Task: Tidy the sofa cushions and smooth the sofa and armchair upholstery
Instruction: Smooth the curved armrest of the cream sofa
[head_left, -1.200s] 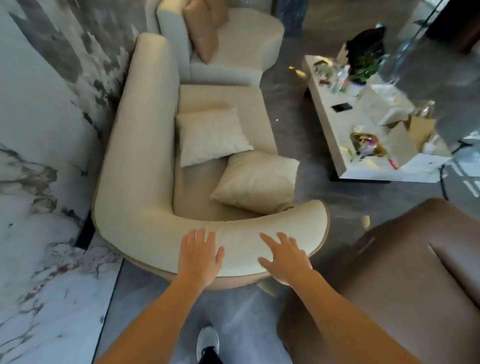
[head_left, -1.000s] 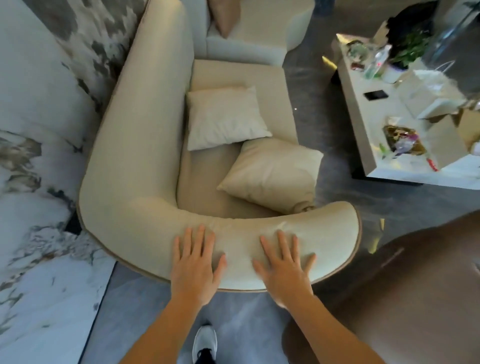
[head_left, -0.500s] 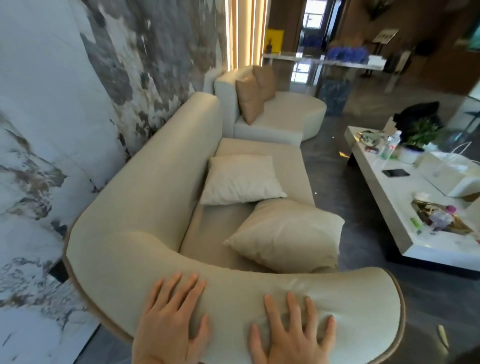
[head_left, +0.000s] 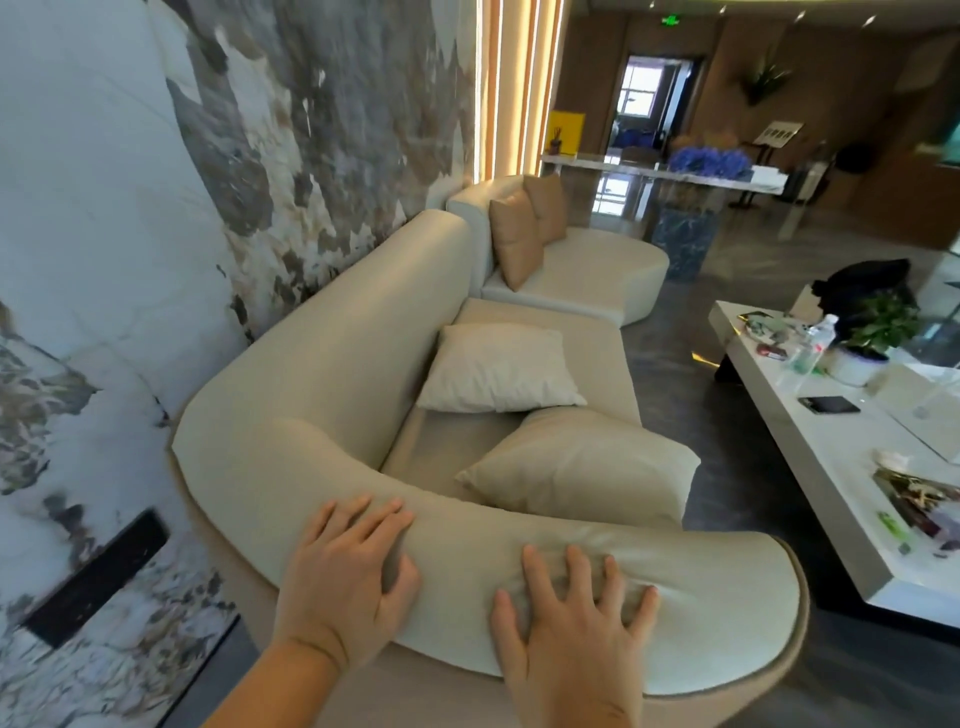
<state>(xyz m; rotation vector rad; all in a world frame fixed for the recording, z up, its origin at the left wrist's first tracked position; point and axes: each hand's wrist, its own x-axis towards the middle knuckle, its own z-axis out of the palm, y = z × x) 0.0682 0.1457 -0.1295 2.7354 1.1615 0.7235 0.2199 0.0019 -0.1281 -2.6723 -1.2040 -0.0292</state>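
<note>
A cream curved sofa (head_left: 337, 364) runs along the marble wall, its rounded armrest closest to me. My left hand (head_left: 348, 577) and my right hand (head_left: 571, 618) lie flat on top of that armrest, fingers spread, pressing dents into the upholstery. Two cream cushions rest on the seat: a near cushion (head_left: 582, 467) leaning toward the front edge and a far cushion (head_left: 498, 369) propped against the backrest. Beyond the sofa stands a cream armchair (head_left: 587, 275) with two tan cushions (head_left: 519, 234) upright against its back.
A low white coffee table (head_left: 831, 462) to the right carries a potted plant (head_left: 867, 338), a bottle, a phone and clutter. Dark floor runs between it and the sofa. The marble wall (head_left: 104, 208) stands at left. A long counter stands at the back.
The camera has tilted up from a top-down view to one along the sofa. Both hands stay flat on the armrest and have slid slightly forward over it.
</note>
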